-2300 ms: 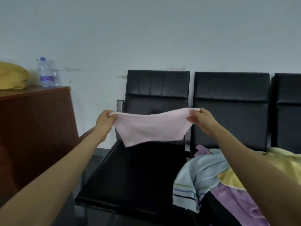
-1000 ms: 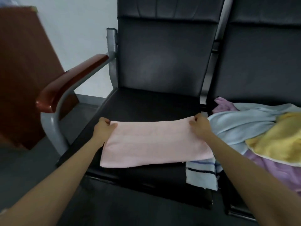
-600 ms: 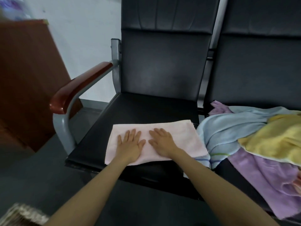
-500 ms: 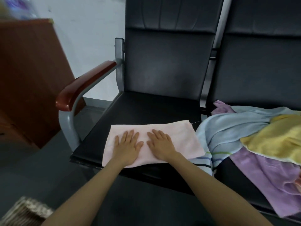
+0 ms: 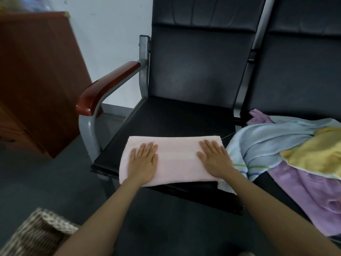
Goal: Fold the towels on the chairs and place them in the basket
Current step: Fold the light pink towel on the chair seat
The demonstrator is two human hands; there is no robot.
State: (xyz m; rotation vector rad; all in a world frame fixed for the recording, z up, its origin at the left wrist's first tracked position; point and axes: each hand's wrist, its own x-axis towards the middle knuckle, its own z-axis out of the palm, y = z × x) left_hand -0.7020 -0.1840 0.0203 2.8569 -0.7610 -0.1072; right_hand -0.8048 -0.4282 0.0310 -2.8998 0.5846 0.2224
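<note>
1. Our left hand (image 5: 143, 160) and right hand (image 5: 215, 160) lie flat, fingers (image 5: 147, 148) straight, on the folded pink towel (image 5: 177, 159), centre frame, upon the black chair seat (image 5: 175, 119).
2. Wicker basket (image 5: 36, 235): lower left corner.

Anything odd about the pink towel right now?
Minor only: the folded pale pink towel has its near left corner past the front edge of the black chair seat, and a loose thread sticks out at its far right corner.

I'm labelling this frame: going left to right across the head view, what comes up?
From the left: wicker basket, red armrest, left hand, right hand, light blue towel, yellow towel. Both hands lie flat on the pink towel.
</note>
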